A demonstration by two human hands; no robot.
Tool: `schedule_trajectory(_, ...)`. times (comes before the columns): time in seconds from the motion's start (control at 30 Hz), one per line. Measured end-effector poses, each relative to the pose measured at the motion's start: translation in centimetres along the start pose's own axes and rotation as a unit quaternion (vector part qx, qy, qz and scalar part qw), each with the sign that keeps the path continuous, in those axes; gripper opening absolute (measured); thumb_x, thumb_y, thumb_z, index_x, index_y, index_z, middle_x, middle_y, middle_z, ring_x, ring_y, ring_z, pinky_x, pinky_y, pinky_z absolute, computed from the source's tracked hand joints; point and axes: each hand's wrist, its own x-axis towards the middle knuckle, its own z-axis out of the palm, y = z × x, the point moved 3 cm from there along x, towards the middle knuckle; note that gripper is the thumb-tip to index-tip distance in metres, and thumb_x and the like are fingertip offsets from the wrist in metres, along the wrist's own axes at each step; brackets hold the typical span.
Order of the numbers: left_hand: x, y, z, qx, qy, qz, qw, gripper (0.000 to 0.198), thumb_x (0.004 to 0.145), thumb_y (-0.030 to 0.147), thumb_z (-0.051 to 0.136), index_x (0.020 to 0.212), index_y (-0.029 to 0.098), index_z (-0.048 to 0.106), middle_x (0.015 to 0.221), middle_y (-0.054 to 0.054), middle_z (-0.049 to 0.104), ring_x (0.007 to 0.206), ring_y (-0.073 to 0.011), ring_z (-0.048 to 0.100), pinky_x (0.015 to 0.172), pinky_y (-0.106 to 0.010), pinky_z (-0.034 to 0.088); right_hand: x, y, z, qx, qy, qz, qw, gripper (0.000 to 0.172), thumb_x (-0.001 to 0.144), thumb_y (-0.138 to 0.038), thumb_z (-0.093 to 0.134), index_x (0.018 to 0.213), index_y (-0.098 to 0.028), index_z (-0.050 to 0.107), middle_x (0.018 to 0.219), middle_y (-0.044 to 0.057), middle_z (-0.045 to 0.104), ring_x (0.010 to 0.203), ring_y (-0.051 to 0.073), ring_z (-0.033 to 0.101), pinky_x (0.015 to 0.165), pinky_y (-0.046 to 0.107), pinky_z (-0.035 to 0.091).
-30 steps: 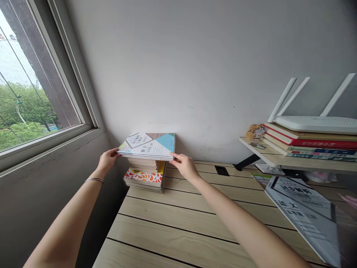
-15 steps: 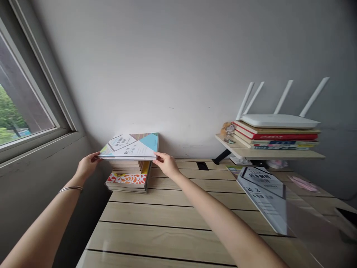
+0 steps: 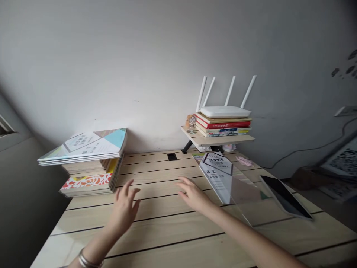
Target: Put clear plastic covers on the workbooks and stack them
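Above the wooden desk, my left hand is open, fingers apart, to the right of a stack of books. Several thin workbooks with white and blue covers lie on top of that stack, jutting out over its left and front. My right hand is also open and holds nothing; its fingers point left. Just right of it lies another workbook with a grey and white cover, and a clear plastic sheet sits beside and partly over it.
A small raised shelf bears several books, a white router with upright antennas, and a small figurine. A dark-screened tablet rests on the right side, near a pink item. A cable socket is set into the desk.
Both hands have let go of the workbooks, now resting on the stack, and have drawn back toward the middle of the desk. The view has turned to the right.
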Motion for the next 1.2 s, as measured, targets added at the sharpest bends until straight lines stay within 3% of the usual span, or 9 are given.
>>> schedule_trajectory(0.1, -1.1, 3.2, 5.1, -0.008, -0.109, -0.017, 0.994, 0.036, 0.083, 0.029, 0.045, 0.116, 0.023, 0.06, 0.146, -0.015, 0.038, 0.133, -0.0319, 0.036, 0.103, -0.059, 0.028, -3.0, 4.7, -2.8, -0.125, -0.008, 0.115, 0.985, 0.042, 0.085, -0.023, 0.052, 0.125, -0.016, 0.057, 0.14, 0.019, 0.043, 0.126, 0.032, 0.044, 0.101, 0.047, 0.039)
schedule_trajectory(0.2, -1.5, 4.8, 7.1, -0.001, -0.119, -0.023, 0.993, 0.043, 0.085, 0.032, 0.045, 0.126, 0.023, 0.055, 0.147, -0.014, 0.036, 0.137, -0.0321, 0.029, 0.106, -0.059, 0.024, -5.3, 8.1, -4.3, -0.199, -0.062, 0.233, 0.95, 0.056, 0.084, -0.033, 0.054, 0.136, -0.017, 0.046, 0.148, 0.022, 0.029, 0.129, 0.043, 0.036, 0.093, 0.059, 0.039)
schedule_trajectory(0.3, -1.6, 5.3, 7.2, 0.008, -0.1, -0.019, 0.995, 0.047, 0.087, 0.036, 0.044, 0.131, 0.025, 0.052, 0.147, -0.013, 0.036, 0.137, -0.0328, 0.028, 0.108, -0.057, 0.021, -6.7, 9.9, -4.2, -0.222, -0.103, 0.271, 0.931, 0.053, 0.085, -0.034, 0.051, 0.136, -0.019, 0.046, 0.149, 0.023, 0.027, 0.126, 0.046, 0.04, 0.088, 0.06, 0.041)
schedule_trajectory(0.53, -1.6, 5.9, 6.3, 0.007, -0.117, -0.028, 0.993, 0.047, 0.088, 0.035, 0.045, 0.132, 0.022, 0.051, 0.148, -0.013, 0.035, 0.138, -0.0323, 0.027, 0.109, -0.056, 0.021, -6.9, 10.0, -2.3, -0.345, -0.076, 0.221, 0.909, 0.048, 0.083, -0.003, 0.037, 0.129, -0.007, 0.052, 0.132, 0.03, 0.048, 0.108, 0.039, 0.058, 0.073, 0.046, 0.052)
schedule_trajectory(0.7, -1.4, 5.8, 5.9, -0.058, -0.107, -0.05, 0.991, 0.044, 0.085, 0.033, 0.048, 0.126, 0.018, 0.056, 0.145, -0.015, 0.04, 0.137, -0.0319, 0.029, 0.111, -0.053, 0.023, -6.0, 9.3, -3.0, -0.357, -0.045, 0.2, 0.911, 0.046, 0.083, 0.004, 0.028, 0.119, 0.001, 0.057, 0.113, 0.032, 0.06, 0.086, 0.033, 0.068, 0.062, 0.038, 0.056)
schedule_trajectory(0.83, -0.3, 7.2, 6.0, -0.243, -0.096, -0.092, 0.961, 0.028, 0.085, 0.03, 0.046, 0.106, 0.022, 0.063, 0.129, -0.014, 0.053, 0.12, -0.0263, 0.052, 0.103, -0.042, 0.04, -5.3, 7.3, -3.3, -0.294, -0.058, 0.179, 0.937, 0.045, 0.08, 0.007, 0.032, 0.114, -0.001, 0.061, 0.088, 0.026, 0.069, 0.07, 0.029, 0.071, 0.06, 0.035, 0.057)
schedule_trajectory(0.97, 1.2, 10.3, 7.2, -0.466, -0.196, -0.22, 0.834, 0.026, 0.087, 0.034, 0.045, 0.106, 0.018, 0.053, 0.112, -0.014, 0.058, 0.087, -0.0201, 0.065, 0.074, -0.034, 0.054, -5.5, 1.6, -0.8, -0.215, -0.077, 0.124, 0.966, 0.051, 0.076, 0.006, 0.039, 0.122, -0.005, 0.058, 0.081, 0.023, 0.07, 0.062, 0.027, 0.07, 0.056, 0.031, 0.057)
schedule_trajectory(1.07, 1.8, 11.9, 8.1, -0.536, -0.211, -0.304, 0.759, 0.033, 0.088, 0.027, 0.045, 0.119, 0.017, 0.038, 0.109, -0.013, 0.057, 0.073, -0.0151, 0.064, 0.065, -0.03, 0.054, -6.4, -3.8, 1.9, -0.192, -0.074, 0.074, 0.976, 0.056, 0.075, 0.004, 0.038, 0.127, -0.005, 0.054, 0.105, 0.027, 0.066, 0.072, 0.027, 0.071, 0.059, 0.033, 0.058)
schedule_trajectory(1.2, 1.8, 11.5, 8.8, -0.487, -0.136, -0.334, 0.795, 0.041, 0.08, 0.004, 0.045, 0.118, 0.017, 0.037, 0.093, -0.006, 0.06, 0.076, -0.014, 0.061, 0.067, -0.025, 0.049, -7.4, -8.6, 3.0, -0.123, -0.102, 0.026, 0.987, 0.05, 0.08, -0.002, 0.041, 0.128, -0.002, 0.052, 0.128, 0.027, 0.054, 0.11, 0.033, 0.059, 0.09, 0.043, 0.051)
